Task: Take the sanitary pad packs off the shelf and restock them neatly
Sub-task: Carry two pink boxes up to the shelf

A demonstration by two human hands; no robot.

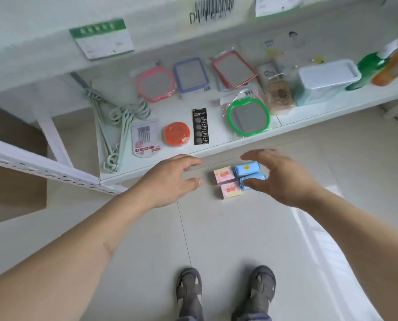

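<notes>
Several sanitary pad packs lie together on the tiled floor just in front of the low white shelf (216,144). Two are pink packs (223,174) (230,189), side by side on the left of the group. Two are blue packs (246,169) (253,178) on the right, the nearer one partly hidden by my right hand. My left hand (170,179) hovers to the left of the packs, fingers relaxed and apart, holding nothing. My right hand (279,179) hovers over the right side of the packs, fingers spread and empty.
The shelf holds framed mirrors (191,75), a green-rimmed mirror (249,118), pale hangers (114,126), an orange lid tin (177,133), a battery card (200,129), a lidded plastic box (325,79) and bottles (378,66). A cardboard box (15,188) stands left. My feet (225,290) are below.
</notes>
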